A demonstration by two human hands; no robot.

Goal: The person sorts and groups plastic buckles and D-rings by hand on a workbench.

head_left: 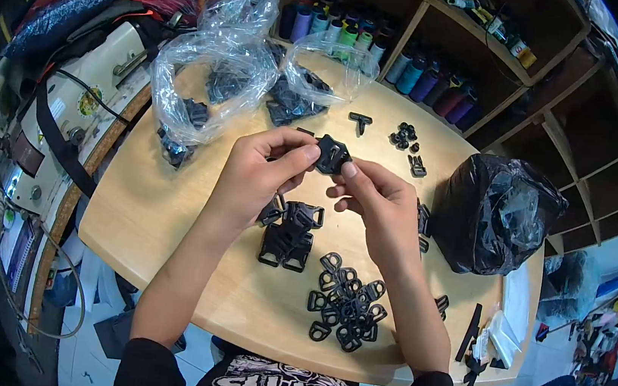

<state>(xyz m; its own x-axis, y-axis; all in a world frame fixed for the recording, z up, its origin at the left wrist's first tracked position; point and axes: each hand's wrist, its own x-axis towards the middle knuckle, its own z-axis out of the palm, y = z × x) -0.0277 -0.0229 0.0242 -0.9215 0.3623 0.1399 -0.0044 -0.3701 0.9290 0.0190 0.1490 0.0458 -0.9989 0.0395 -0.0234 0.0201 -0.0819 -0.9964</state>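
Observation:
Between my two hands, above the middle of the table, is a black plastic buckle part (333,155). My left hand (270,169) pinches its left side between thumb and fingers. On its right edge, my right hand (377,201) grips it with thumb and forefinger, the other fingers curled. Below my left hand lies a pile of black rectangular buckles (288,238). A heap of black ring-shaped buckles (346,302) sits between my forearms, nearer the front edge.
Open plastic bags (205,105) holding black parts lie at the back left of the wooden table (235,303). A black bag (493,214) stands at the right. Small black parts (404,136) lie behind my hands. Thread shelves (420,23) rise behind; a sewing machine (66,119) is left.

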